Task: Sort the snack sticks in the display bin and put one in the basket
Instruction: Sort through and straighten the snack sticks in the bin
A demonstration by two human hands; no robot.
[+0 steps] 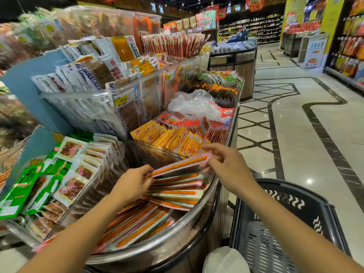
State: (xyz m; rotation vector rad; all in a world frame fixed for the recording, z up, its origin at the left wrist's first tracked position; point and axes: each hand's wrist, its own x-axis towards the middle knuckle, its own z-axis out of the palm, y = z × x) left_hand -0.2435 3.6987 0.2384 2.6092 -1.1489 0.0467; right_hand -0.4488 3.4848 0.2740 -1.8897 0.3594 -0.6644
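Snack stick (178,164) stretches between my two grips: my left grip (132,184) pinches one end and my right grip (226,164) pinches the other. Just beneath them, more sticks (177,193) lie stacked in the display bin (197,211). The basket (295,196) stands below my right grip.

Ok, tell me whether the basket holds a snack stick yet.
None visible: the basket shows a bare slatted floor, though part is hidden.

Basket (307,205): near side cut off by lower edge. Upper-left packets (39,30): blurred, print illegible. Raised snack stick (177,164): right end blurred at the right hand (226,166).
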